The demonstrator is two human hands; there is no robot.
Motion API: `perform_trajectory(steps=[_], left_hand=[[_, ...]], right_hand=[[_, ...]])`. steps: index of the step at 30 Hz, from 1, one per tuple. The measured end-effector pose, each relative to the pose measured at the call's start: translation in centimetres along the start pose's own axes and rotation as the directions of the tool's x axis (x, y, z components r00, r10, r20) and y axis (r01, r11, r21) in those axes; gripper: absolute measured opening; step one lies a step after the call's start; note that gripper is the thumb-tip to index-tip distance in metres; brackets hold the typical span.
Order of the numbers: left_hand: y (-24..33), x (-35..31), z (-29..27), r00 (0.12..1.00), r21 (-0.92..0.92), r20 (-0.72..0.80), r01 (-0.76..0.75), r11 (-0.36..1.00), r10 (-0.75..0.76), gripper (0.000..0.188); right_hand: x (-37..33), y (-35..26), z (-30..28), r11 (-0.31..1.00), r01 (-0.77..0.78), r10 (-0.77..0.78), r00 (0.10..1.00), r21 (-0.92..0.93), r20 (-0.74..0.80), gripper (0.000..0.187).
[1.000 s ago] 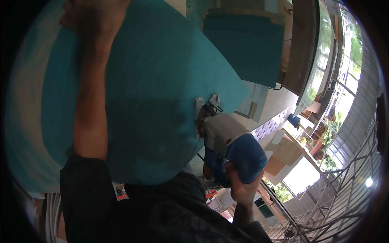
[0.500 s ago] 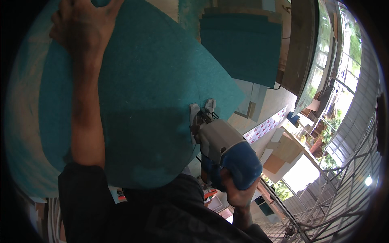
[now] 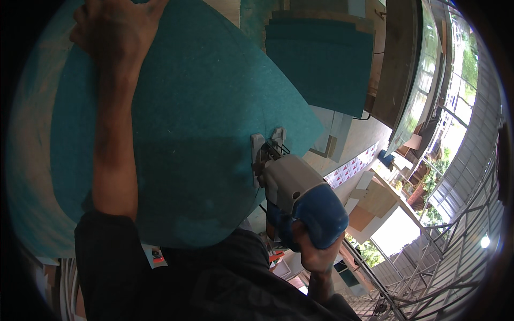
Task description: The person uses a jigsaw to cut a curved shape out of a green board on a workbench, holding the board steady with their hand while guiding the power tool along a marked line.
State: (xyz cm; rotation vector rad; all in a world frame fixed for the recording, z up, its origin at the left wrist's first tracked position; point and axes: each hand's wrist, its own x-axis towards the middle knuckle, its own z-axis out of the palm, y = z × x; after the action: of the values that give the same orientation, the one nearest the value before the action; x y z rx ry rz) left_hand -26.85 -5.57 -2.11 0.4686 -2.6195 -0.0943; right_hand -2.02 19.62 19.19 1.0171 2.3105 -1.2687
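My right hand (image 3: 319,255) is wrapped round the handle of a blue and grey jigsaw (image 3: 297,179). The saw's forked metal base lies on a teal board (image 3: 187,101) with a curved edge, close to the board's right corner. A thin dark line runs up from the base across the board. My left hand (image 3: 119,29) rests on the upper left of the board, its fingers spread and partly cut off by the picture's top rim. The blade is hidden under the saw's front.
Another stack of teal boards (image 3: 321,69) lies beyond, at the upper right. A patterned strip (image 3: 350,167) and offcut panels (image 3: 375,206) lie to the right of the saw. Further right stand a glossy sheet (image 3: 420,80) and metal roof framing (image 3: 428,267).
The jigsaw has crept slightly forward along the board, with my right hand still round it. My left hand has shifted a little up and to the right.
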Motion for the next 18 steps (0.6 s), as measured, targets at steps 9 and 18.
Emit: perform_trajectory(steps=[9,18], left_hand=[[0.6,0.0,-0.6,0.999,-0.127,0.045,0.016,0.992,-0.010,0.047],[1.8,0.1,-1.6,0.996,-0.130,0.087,0.019,0.991,-0.008,0.048]], right_hand=[[0.2,0.2,-0.3,0.999,-0.030,0.030,0.999,-0.013,0.036,0.016],[0.0,0.4,-0.1,1.000,-0.018,0.018,1.000,0.006,0.020,0.015]])
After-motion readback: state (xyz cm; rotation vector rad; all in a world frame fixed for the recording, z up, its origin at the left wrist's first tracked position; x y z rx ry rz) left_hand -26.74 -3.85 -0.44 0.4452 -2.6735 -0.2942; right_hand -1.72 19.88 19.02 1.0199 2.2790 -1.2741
